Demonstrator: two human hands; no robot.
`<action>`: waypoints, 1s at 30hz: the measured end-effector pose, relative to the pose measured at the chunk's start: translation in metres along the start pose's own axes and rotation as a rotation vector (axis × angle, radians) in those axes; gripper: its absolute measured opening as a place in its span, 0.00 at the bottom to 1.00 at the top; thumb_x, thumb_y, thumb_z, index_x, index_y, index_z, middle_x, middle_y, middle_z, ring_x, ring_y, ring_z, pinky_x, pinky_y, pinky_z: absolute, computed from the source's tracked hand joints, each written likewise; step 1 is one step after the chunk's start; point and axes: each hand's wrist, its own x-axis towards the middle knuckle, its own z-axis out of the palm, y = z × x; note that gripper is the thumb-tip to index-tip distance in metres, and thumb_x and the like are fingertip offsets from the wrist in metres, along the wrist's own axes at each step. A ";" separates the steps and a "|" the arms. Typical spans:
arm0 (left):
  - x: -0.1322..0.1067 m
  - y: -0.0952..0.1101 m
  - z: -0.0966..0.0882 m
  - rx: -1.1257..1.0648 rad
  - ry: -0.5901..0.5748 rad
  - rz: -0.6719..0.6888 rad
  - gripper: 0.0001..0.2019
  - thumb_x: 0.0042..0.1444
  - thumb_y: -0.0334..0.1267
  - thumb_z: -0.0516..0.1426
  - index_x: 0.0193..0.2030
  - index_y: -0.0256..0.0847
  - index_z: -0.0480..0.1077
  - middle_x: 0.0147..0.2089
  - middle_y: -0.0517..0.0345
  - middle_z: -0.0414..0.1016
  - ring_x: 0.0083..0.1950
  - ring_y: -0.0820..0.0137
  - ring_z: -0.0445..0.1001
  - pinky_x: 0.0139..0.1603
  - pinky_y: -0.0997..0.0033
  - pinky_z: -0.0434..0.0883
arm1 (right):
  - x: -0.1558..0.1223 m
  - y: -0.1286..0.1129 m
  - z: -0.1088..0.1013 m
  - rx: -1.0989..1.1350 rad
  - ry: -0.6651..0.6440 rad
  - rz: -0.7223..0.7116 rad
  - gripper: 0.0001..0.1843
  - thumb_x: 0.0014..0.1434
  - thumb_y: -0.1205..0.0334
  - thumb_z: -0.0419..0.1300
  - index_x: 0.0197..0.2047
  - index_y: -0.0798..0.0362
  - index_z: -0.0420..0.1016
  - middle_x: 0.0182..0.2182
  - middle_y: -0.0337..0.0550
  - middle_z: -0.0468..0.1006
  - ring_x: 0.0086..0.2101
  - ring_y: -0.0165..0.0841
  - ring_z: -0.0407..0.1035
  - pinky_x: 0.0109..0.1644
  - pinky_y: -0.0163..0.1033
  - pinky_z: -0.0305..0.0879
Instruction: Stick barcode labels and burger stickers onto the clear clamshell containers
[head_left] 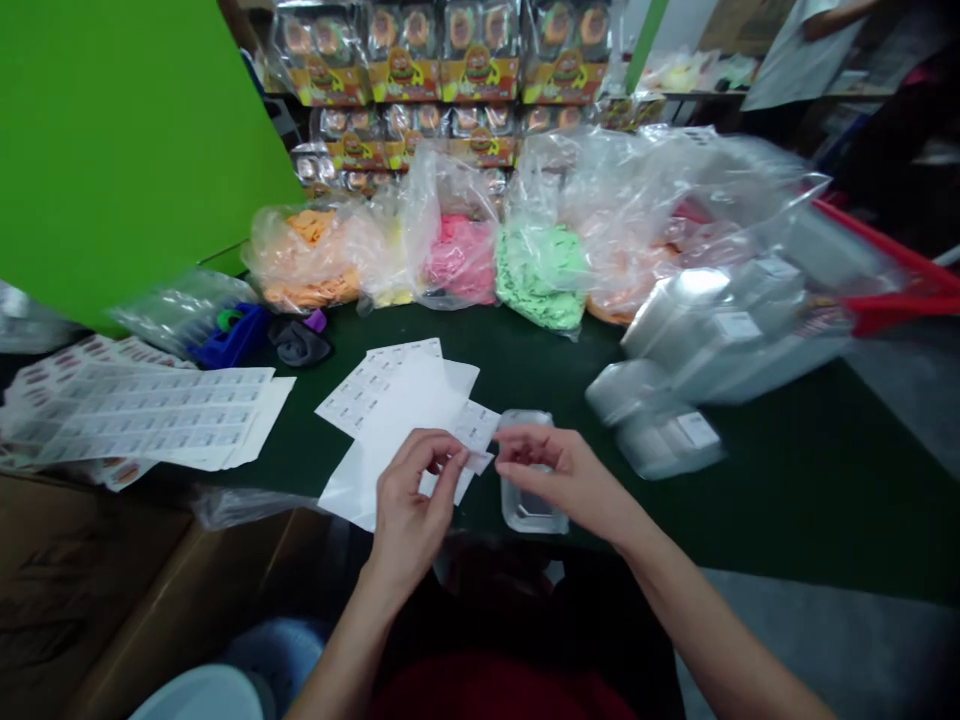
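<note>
My left hand (pixel 420 490) is closed in a pinch on a small white label (pixel 478 462) with faint print. Just to its right, my right hand (pixel 562 468) hovers with thumb and fingers apart, nothing visible between them. Beneath the right hand lies a clear plastic box (pixel 532 515), partly covered by it. White label sheets (pixel 405 400), some printed and some blank, overlap on the dark green table under and beyond the left hand.
More printed sheets (pixel 187 410) lie at left, near a blue tape dispenser (pixel 234 335). Bags of orange, pink and green pieces (pixel 544 275) line the back. Clear boxes (pixel 697 340) pile up at right, some bearing white labels. Packaged burger toys (pixel 480 70) are stacked behind.
</note>
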 end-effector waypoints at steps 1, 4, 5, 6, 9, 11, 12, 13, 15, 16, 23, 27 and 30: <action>0.000 0.001 0.003 0.006 0.058 -0.003 0.04 0.68 0.35 0.62 0.40 0.43 0.78 0.43 0.56 0.78 0.43 0.68 0.75 0.45 0.69 0.72 | -0.006 0.002 -0.011 -0.002 0.089 -0.032 0.21 0.59 0.53 0.71 0.54 0.49 0.82 0.37 0.39 0.83 0.37 0.35 0.74 0.45 0.41 0.69; -0.004 0.002 0.015 -0.035 0.126 -0.088 0.03 0.66 0.38 0.64 0.40 0.43 0.80 0.41 0.57 0.79 0.42 0.68 0.76 0.44 0.69 0.72 | -0.026 0.018 -0.043 -0.021 0.367 -0.086 0.23 0.61 0.48 0.70 0.57 0.47 0.82 0.39 0.41 0.84 0.40 0.37 0.77 0.50 0.43 0.71; -0.007 0.002 0.021 -0.070 0.102 -0.136 0.04 0.65 0.39 0.65 0.39 0.43 0.80 0.40 0.58 0.80 0.41 0.68 0.76 0.44 0.69 0.73 | -0.032 0.027 -0.050 -0.017 0.435 -0.077 0.21 0.61 0.47 0.71 0.53 0.48 0.83 0.38 0.42 0.84 0.40 0.38 0.77 0.50 0.44 0.72; -0.011 0.002 0.028 -0.107 0.071 -0.187 0.05 0.65 0.40 0.65 0.39 0.43 0.81 0.39 0.57 0.81 0.40 0.68 0.77 0.44 0.69 0.74 | -0.038 0.036 -0.054 -0.004 0.484 -0.055 0.20 0.60 0.45 0.71 0.50 0.49 0.84 0.37 0.43 0.84 0.40 0.39 0.78 0.50 0.45 0.72; -0.024 0.000 0.055 -0.210 0.021 -0.319 0.09 0.64 0.42 0.65 0.48 0.43 0.81 0.38 0.57 0.82 0.39 0.68 0.79 0.44 0.69 0.76 | -0.054 0.065 -0.050 0.056 0.550 0.022 0.19 0.58 0.44 0.72 0.44 0.50 0.85 0.36 0.45 0.86 0.40 0.41 0.79 0.50 0.46 0.73; -0.033 -0.001 0.073 -0.257 -0.004 -0.385 0.24 0.64 0.43 0.66 0.66 0.46 0.73 0.36 0.60 0.80 0.37 0.69 0.78 0.42 0.70 0.76 | -0.060 0.080 -0.039 0.082 0.575 0.044 0.17 0.60 0.45 0.71 0.43 0.49 0.86 0.38 0.46 0.86 0.43 0.42 0.79 0.53 0.48 0.73; -0.037 -0.002 0.081 -0.269 -0.019 -0.409 0.31 0.64 0.43 0.66 0.73 0.47 0.65 0.35 0.62 0.79 0.36 0.70 0.78 0.41 0.71 0.75 | -0.062 0.085 -0.033 0.090 0.590 0.044 0.16 0.61 0.46 0.71 0.43 0.49 0.86 0.40 0.46 0.87 0.44 0.43 0.79 0.55 0.49 0.73; -0.040 -0.003 0.087 -0.272 -0.034 -0.425 0.37 0.65 0.43 0.66 0.77 0.48 0.58 0.35 0.63 0.79 0.36 0.70 0.78 0.41 0.71 0.75 | -0.063 0.088 -0.028 0.097 0.603 0.042 0.15 0.62 0.47 0.70 0.44 0.49 0.86 0.42 0.46 0.87 0.46 0.43 0.79 0.57 0.50 0.72; -0.044 -0.003 0.095 -0.253 -0.043 -0.437 0.40 0.65 0.44 0.65 0.79 0.48 0.53 0.35 0.64 0.78 0.35 0.71 0.77 0.41 0.71 0.75 | -0.064 0.092 -0.020 0.100 0.630 0.027 0.13 0.63 0.49 0.70 0.44 0.48 0.85 0.44 0.47 0.86 0.48 0.44 0.78 0.60 0.52 0.71; -0.046 -0.004 0.097 -0.241 -0.042 -0.440 0.40 0.65 0.44 0.65 0.79 0.48 0.53 0.34 0.64 0.77 0.35 0.71 0.76 0.42 0.71 0.75 | -0.064 0.093 -0.017 0.093 0.637 0.016 0.13 0.63 0.50 0.69 0.45 0.48 0.84 0.45 0.47 0.85 0.49 0.44 0.78 0.60 0.52 0.70; -0.051 -0.002 0.099 -0.229 -0.030 -0.449 0.39 0.66 0.43 0.65 0.79 0.48 0.54 0.34 0.66 0.76 0.34 0.72 0.75 0.43 0.71 0.75 | -0.059 0.090 -0.007 -0.013 0.612 -0.060 0.10 0.64 0.54 0.69 0.47 0.46 0.83 0.49 0.46 0.79 0.54 0.44 0.73 0.63 0.53 0.67; -0.052 -0.006 0.100 -0.174 -0.052 -0.431 0.36 0.67 0.43 0.64 0.78 0.47 0.55 0.34 0.65 0.77 0.34 0.71 0.75 0.43 0.70 0.74 | -0.053 0.093 0.003 -0.061 0.615 -0.064 0.15 0.61 0.56 0.70 0.51 0.46 0.82 0.52 0.47 0.75 0.57 0.45 0.71 0.64 0.52 0.66; -0.053 -0.008 0.102 -0.100 -0.056 -0.392 0.31 0.67 0.43 0.63 0.74 0.46 0.61 0.35 0.63 0.77 0.35 0.70 0.76 0.42 0.70 0.74 | -0.049 0.096 0.007 -0.074 0.618 -0.074 0.17 0.60 0.57 0.70 0.53 0.46 0.82 0.54 0.47 0.74 0.58 0.45 0.71 0.65 0.52 0.66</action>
